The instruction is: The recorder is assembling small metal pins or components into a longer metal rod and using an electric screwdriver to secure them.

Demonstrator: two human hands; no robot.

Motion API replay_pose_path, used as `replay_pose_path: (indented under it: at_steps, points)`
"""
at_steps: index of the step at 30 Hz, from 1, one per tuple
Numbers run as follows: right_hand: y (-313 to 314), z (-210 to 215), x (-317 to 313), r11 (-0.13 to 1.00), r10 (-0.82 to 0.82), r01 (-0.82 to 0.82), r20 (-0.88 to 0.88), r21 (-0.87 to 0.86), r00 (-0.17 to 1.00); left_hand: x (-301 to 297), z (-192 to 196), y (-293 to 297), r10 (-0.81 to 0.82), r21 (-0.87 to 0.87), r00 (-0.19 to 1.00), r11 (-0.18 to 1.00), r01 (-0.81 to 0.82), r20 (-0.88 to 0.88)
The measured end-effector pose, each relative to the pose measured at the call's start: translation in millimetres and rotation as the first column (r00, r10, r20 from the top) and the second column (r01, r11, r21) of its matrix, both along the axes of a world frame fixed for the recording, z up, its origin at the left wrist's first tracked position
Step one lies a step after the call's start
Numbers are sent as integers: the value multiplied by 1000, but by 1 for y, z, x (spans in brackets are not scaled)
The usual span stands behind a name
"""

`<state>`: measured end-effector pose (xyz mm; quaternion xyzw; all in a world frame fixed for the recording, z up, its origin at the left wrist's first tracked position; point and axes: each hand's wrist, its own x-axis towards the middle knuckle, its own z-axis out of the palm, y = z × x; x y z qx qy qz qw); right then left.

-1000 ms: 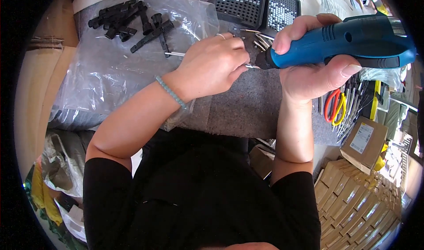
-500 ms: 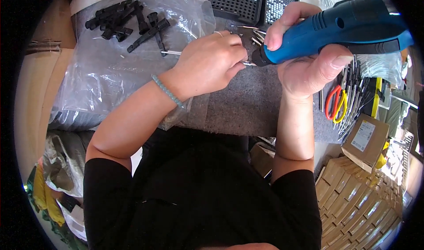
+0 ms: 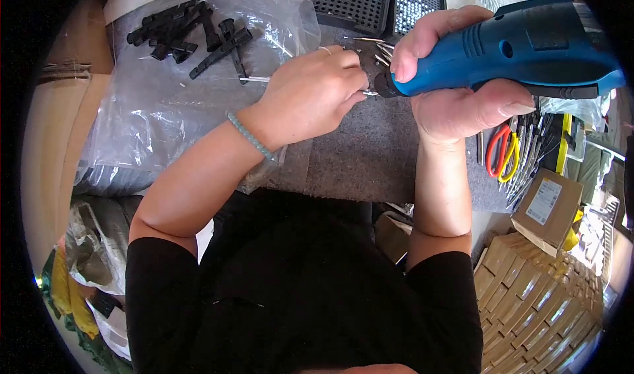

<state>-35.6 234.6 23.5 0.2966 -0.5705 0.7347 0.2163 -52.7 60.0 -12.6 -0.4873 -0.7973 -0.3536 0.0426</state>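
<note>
Grey felt bench [image 3: 370,156], crowded edges — right hand [image 3: 456,90] gripping blue driver [image 3: 522,54], left hand [image 3: 310,93] pinching small part.

1. The desk [image 3: 370,156] is covered by a dark grey felt mat, bare just below the hands.
2. A clear plastic sheet [image 3: 152,110] lies on it, left of the hands.
3. Black plastic parts [image 3: 191,34] sit in a heap on that sheet, up and left of the hands.
4. Two black perforated trays [image 3: 380,1] rest just above the hands.
5. Scissors with orange and yellow handles [image 3: 502,153] lie below the right hand, beside a row of slim metal tools [image 3: 531,159].
</note>
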Motion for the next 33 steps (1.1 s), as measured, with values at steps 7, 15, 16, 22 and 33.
replay_pose_path:
  at_steps: [7,15,16,22,33]
  points:
    - [-1,-2,3,999,38,-37,51,-38,998,2,0,1,9,7,1000,1000,-8,-19]
    - [4,-1,4,992,124,-124,21,-8,992,1,2,2,11,8,999,1000,-11,-45]
    - [1,-2,5,992,124,-123,28,-6,992,1,2,1,9,14,999,1000,-8,-43]
    - [-2,0,5,993,109,-105,77,-52,991,-1,0,0,1,19,999,1000,-1,-32]
    - [18,22,4,991,-59,64,46,-120,997,2,2,0,4,34,1000,999,-3,-15]
